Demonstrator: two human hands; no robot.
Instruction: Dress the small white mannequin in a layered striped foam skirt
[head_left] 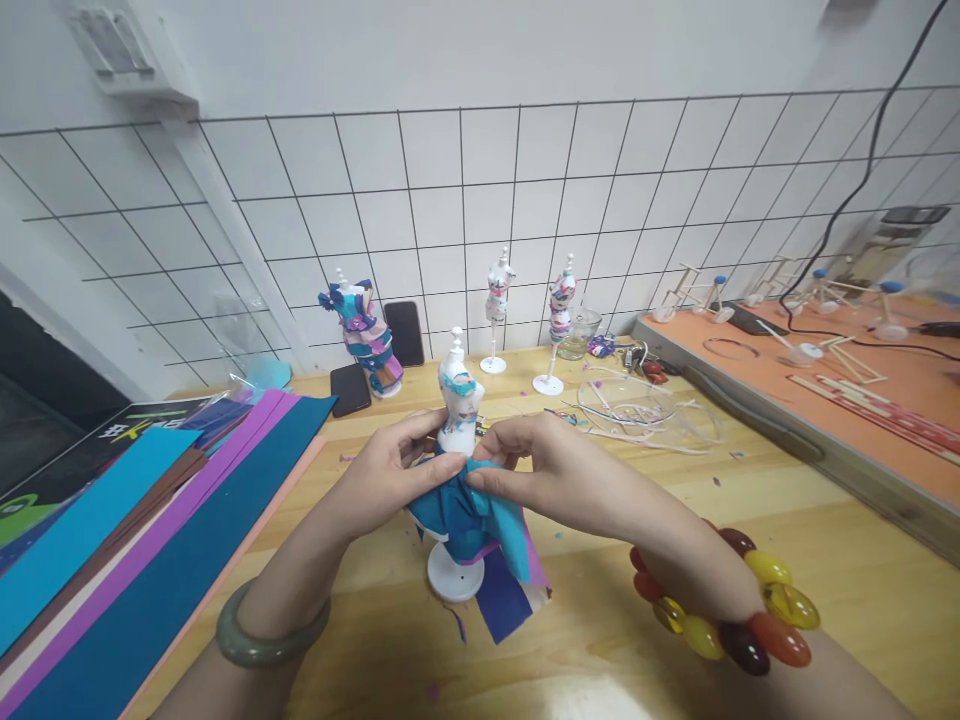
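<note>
A small white dress-form mannequin [458, 400] stands on a round white base [454, 580] in the middle of the wooden table [675, 520]. A blue, teal and purple paper skirt [487, 540] is wrapped round its waist. My left hand [390, 472] pinches the skirt's top edge at the mannequin's left side, fingers closed. My right hand [547, 470] pinches the same blue paper from the right, fingertips almost meeting those of the left. A green bangle [262, 640] is on my left wrist, a chunky bead bracelet [742, 610] on my right.
Sheets of coloured foam or paper [135, 560] lie stacked at the left. At the back stand a dressed mannequin [365, 335], two small mannequins [496, 310] [559, 320], two dark phones [405, 335] [351, 390] and a glass bowl [579, 335]. Clear plastic strips [645, 405] lie right of centre. An orange board [840, 390] holds stick models.
</note>
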